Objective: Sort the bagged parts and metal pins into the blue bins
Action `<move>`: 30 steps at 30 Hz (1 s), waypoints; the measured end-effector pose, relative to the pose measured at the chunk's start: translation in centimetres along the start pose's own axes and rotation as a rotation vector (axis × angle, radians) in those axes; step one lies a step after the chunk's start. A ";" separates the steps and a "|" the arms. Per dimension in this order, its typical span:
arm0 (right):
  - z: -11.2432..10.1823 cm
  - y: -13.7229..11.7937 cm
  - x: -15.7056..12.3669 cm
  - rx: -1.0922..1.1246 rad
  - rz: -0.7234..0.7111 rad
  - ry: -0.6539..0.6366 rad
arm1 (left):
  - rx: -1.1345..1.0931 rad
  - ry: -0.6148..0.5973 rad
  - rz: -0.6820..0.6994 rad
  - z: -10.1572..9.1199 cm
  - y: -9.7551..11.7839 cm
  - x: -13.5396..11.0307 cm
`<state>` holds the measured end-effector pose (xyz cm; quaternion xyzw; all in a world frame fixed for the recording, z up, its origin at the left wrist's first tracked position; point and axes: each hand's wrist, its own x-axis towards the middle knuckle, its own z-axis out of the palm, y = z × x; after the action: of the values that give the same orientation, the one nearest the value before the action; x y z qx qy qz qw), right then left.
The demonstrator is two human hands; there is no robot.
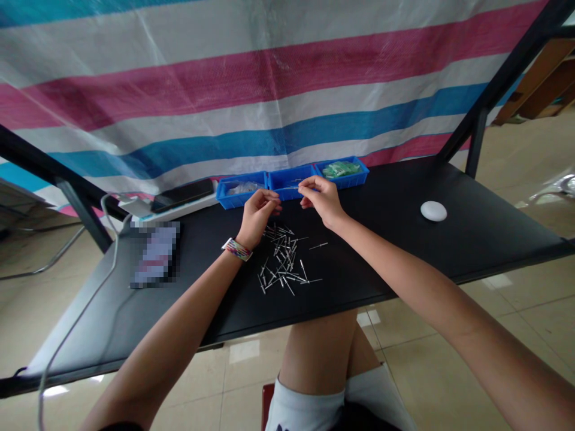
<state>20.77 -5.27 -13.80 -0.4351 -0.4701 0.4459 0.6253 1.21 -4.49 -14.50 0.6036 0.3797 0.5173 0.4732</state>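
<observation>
Both of my hands are raised over the back of the black table, fingers pinched. Between them stretches a thin, clear piece [288, 188], which looks like a small plastic bag seen nearly edge-on. My left hand [260, 212], with a patterned band at the wrist, pinches its left end. Its right end is in the fingertips of my right hand [321, 199]. Below lies a loose pile of silver blind rivets [285, 257], with one rivet [318, 245] apart on the right. A blue bin [287, 178] with a few rivets in it stands just behind my hands.
Beside the middle bin, a left blue bin [224, 197] holds clear plastic and a right blue bin [362, 174] holds green packets. A phone [184, 196] rests on a white power strip [188, 214]. A blurred-out item [157, 254] and cable lie left; a white oval object [433, 211] sits right.
</observation>
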 end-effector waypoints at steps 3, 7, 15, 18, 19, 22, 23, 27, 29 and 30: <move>-1.3 -0.1 1.1 -0.080 -0.121 0.074 | 0.010 -0.003 -0.008 -0.1 0.0 0.0; -3.3 0.1 2.3 -0.328 -0.189 0.085 | 0.037 -0.019 -0.011 0.1 0.2 -0.2; -3.4 -0.8 1.7 -0.503 -0.260 -0.157 | 0.033 -0.021 -0.016 0.0 0.3 -0.2; -2.6 -1.1 0.7 -0.644 -0.276 -0.535 | 0.037 -0.010 -0.010 -0.1 0.2 -0.2; -2.3 -1.0 0.3 -0.692 -0.281 -0.609 | 0.039 -0.008 -0.003 -0.1 0.2 -0.2; -1.4 -0.9 -0.8 -0.804 -0.288 -0.663 | 0.047 -0.007 0.017 -0.1 0.1 -0.1; -1.1 -1.0 -1.2 -0.836 -0.285 -0.664 | 0.050 -0.006 0.020 -0.1 0.1 -0.1; -0.7 -1.7 -1.9 -0.962 -0.239 -0.685 | 0.061 0.002 0.018 -0.1 0.1 -0.1; -0.7 -2.1 -2.0 -0.995 -0.223 -0.704 | 0.065 0.000 0.012 -0.1 0.1 -0.1; -0.8 -2.2 -2.0 -1.003 -0.220 -0.713 | 0.065 -0.002 0.009 -0.1 0.1 -0.1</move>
<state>21.55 -7.80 -12.19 -0.4490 -0.8441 0.2217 0.1918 1.09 -4.58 -14.42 0.6209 0.3931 0.5063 0.4513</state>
